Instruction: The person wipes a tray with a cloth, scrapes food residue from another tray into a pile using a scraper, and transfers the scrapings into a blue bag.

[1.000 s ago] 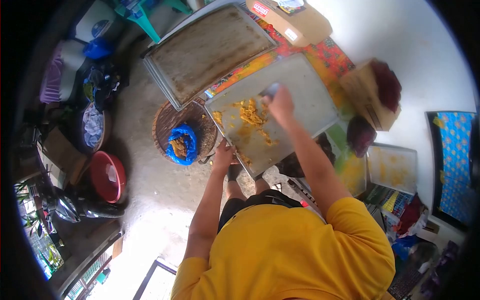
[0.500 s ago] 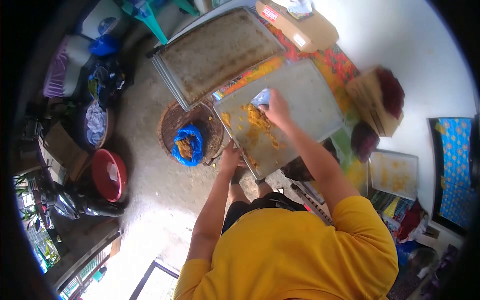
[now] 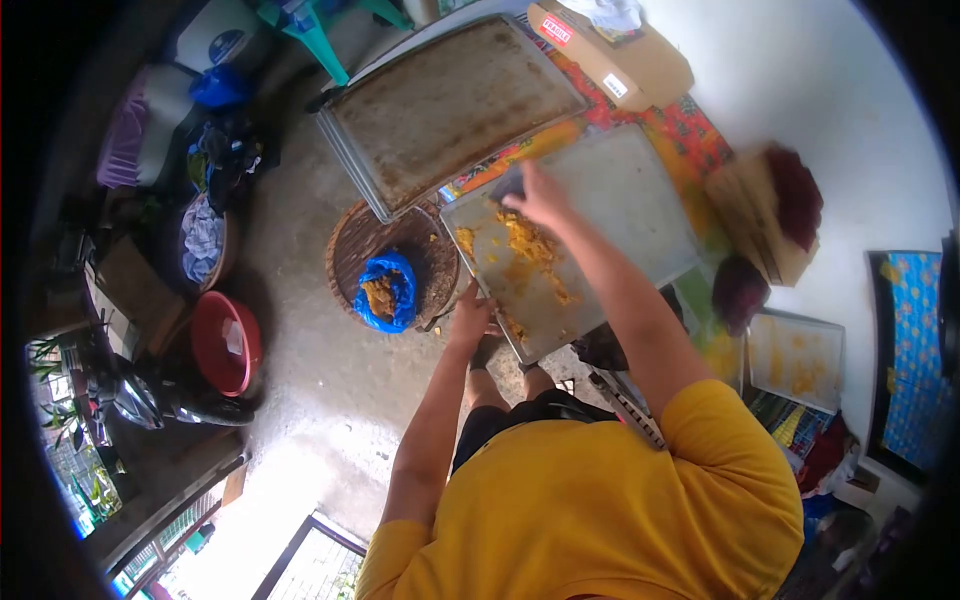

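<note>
A metal tray [image 3: 640, 215] lies tilted across the table, with orange-yellow mash [image 3: 530, 245] smeared and heaped on its left part. My right hand [image 3: 545, 200] is closed around a flat metal scraper [image 3: 511, 184], above the far end of the mash. At the tray's near left edge, my left hand [image 3: 472, 316] grips the rim, its fingers partly hidden. Left of that hand, a blue plastic bag [image 3: 402, 308] holding more orange-brown mash [image 3: 379, 297] sits on a round woven basket [image 3: 345, 245].
Stacked dark trays [image 3: 450, 110] lie beyond the mash tray. A cardboard box [image 3: 620, 60] stands at the back, another box [image 3: 750, 215] to the right. A smeared tray [image 3: 795, 360] leans by the wall. A red basin [image 3: 225, 345] is on the floor at left.
My right hand and the scraper have shifted slightly toward the tray's far left edge, and the blade has turned from bright to dark. My left hand stays on the rim. The whole view has shifted slightly.
</note>
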`<state>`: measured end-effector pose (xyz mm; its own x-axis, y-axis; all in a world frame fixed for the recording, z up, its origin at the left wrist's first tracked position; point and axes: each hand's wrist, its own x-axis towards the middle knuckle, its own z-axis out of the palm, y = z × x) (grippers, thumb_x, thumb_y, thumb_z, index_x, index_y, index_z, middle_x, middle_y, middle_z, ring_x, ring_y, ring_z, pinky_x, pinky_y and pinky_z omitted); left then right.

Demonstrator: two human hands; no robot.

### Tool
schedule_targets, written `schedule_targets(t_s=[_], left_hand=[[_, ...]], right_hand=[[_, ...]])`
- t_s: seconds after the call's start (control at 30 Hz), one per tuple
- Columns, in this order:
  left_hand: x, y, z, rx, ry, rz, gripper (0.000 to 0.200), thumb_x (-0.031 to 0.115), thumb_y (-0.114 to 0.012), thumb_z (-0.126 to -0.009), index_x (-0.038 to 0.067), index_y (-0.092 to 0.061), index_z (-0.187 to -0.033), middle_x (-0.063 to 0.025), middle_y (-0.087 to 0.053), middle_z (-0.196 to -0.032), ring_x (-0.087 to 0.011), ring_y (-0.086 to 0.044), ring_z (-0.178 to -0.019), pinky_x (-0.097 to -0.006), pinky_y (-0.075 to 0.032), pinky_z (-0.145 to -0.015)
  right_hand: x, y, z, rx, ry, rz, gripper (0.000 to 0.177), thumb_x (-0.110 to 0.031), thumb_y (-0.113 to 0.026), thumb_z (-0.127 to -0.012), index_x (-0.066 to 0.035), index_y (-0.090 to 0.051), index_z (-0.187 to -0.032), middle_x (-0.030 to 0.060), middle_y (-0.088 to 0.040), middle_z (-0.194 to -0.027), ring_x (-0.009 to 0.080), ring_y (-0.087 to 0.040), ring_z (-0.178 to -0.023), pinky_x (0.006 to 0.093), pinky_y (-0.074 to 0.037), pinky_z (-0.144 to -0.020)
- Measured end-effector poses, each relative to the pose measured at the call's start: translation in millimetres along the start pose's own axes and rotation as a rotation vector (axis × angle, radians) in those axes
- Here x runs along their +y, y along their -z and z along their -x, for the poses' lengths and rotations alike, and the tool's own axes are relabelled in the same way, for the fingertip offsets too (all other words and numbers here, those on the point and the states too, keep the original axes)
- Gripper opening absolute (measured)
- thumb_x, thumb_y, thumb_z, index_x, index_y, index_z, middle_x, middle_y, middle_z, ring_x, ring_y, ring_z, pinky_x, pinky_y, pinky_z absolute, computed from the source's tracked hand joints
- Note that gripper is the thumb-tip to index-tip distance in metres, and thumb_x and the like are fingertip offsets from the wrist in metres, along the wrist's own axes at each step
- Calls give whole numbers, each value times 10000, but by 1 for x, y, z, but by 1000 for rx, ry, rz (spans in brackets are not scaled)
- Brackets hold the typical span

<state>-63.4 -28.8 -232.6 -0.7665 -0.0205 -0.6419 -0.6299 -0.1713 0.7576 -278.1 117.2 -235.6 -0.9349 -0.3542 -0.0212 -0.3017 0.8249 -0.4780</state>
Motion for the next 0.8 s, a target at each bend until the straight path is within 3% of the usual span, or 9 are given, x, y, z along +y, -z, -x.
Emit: schedule_targets(t_s=[0.13,0.27,0.4,0.53,0.57,0.8], left_hand=[[2,0,0,2,31,9,650,6,-491,-881,167,-252,-1464,-125,-641,-914,-180,-655,-639,-294,-568,-481],[-10,2,-7,8,32,10,649,20,-487,-890,168,-236,-1470,-127,-639,-940,-183,-657,-652,-304,-573,-499],[-12,3,-10,19,43,31,661,32,-490,-896,176,-216,-1480,-128,-638,-952,-187,-656,-669,-317,-578,-508],[-7,2,-6,12,41,51,681,29,-498,-891,176,-202,-1487,-129,-636,-957,-190,-656,-691,-318,-579,-510],[-6,2,-7,8,44,55,681,28,-499,-889,172,-204,-1486,-130,-636,-958,-191,-656,-694,-318,-579,-510],[-14,2,-10,18,-9,47,621,16,-495,-882,133,-277,-1451,-128,-642,-944,-192,-660,-674,-311,-573,-494]], right_hand=[[-1,2,-1,-143,58,-16,708,-382,-735,-768,-80,-365,-1290,156,-520,-1225,355,-499,-1170,468,-432,-923],[-11,10,-15,9,90,-44,617,-265,-738,-760,-57,-412,-1241,201,-531,-1181,397,-520,-1085,461,-438,-899],[-62,23,-26,-38,81,143,546,-327,-691,-787,-124,-439,-1228,110,-565,-1194,307,-512,-1151,505,-403,-915],[-71,-1,-19,69,239,44,569,-444,-752,-696,-138,-522,-1117,85,-638,-1054,285,-584,-1038,439,-436,-867],[-67,-7,-20,177,354,38,595,-501,-762,-655,-142,-549,-1079,77,-658,-988,281,-619,-953,405,-453,-842],[-64,0,-24,-87,278,4,640,-550,-751,-654,-170,-543,-1125,105,-675,-918,324,-655,-806,441,-493,-678]])
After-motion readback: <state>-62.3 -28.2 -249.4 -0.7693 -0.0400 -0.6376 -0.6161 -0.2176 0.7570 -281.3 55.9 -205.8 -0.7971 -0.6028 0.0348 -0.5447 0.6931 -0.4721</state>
